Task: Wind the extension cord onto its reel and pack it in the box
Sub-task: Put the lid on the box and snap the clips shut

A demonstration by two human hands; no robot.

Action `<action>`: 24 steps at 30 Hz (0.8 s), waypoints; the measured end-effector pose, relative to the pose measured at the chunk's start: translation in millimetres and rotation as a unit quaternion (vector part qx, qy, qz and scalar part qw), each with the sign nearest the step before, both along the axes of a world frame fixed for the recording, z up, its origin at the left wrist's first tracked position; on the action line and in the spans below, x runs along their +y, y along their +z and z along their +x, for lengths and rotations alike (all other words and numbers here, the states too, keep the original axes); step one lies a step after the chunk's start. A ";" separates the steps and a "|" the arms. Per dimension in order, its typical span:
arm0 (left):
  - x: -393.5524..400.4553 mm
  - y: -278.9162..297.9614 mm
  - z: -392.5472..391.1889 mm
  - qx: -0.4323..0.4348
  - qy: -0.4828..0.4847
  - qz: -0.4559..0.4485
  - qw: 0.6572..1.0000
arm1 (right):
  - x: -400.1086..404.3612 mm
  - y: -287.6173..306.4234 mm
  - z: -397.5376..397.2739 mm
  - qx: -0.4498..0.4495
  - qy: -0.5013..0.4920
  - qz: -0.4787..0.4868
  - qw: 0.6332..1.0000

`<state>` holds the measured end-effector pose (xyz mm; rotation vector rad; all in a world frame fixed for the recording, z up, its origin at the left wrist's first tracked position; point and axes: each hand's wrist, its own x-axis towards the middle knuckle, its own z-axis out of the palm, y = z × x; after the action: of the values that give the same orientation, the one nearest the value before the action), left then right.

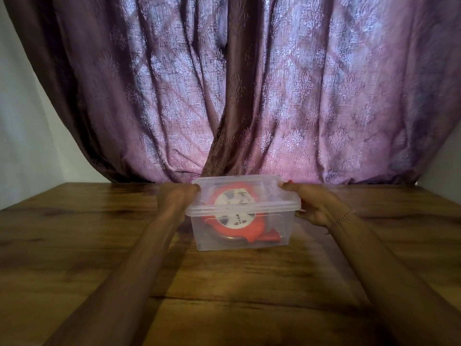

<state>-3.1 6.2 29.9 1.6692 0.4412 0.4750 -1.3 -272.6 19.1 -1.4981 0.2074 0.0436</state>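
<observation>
A clear plastic box (239,233) stands on the wooden table (99,245) near its far edge, with a clear lid (274,196) on top. Inside lies the red cord reel (224,226) with a round white label, seen through the walls. My left hand (178,196) holds the box's left side at the lid's far corner. My right hand (311,203) grips the right side, thumb at the lid's far right corner and fingers curled under the rim. A thin bracelet circles my right wrist.
A purple patterned curtain (249,96) hangs right behind the table's far edge. Pale walls (22,121) flank it on both sides. Bare wood spreads in front of the box and to both sides.
</observation>
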 end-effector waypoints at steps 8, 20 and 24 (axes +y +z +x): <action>1.6 -2.2 -3.7 -0.038 -0.013 -0.005 0.999 | 15.9 5.0 -5.6 -0.050 0.028 0.076 0.995; 9.8 -28.9 -28.4 -0.025 -0.192 -0.139 0.971 | 19.2 -0.4 -10.9 -0.093 -0.001 0.038 0.995; 4.3 -28.6 -24.0 -0.087 -0.185 -0.144 0.968 | 20.2 -1.9 -10.9 -0.086 -0.001 0.048 0.995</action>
<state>-27.1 10.5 1.4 1.3728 0.0574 0.2615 -12.2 -252.4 17.1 -1.3976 0.0671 -0.0752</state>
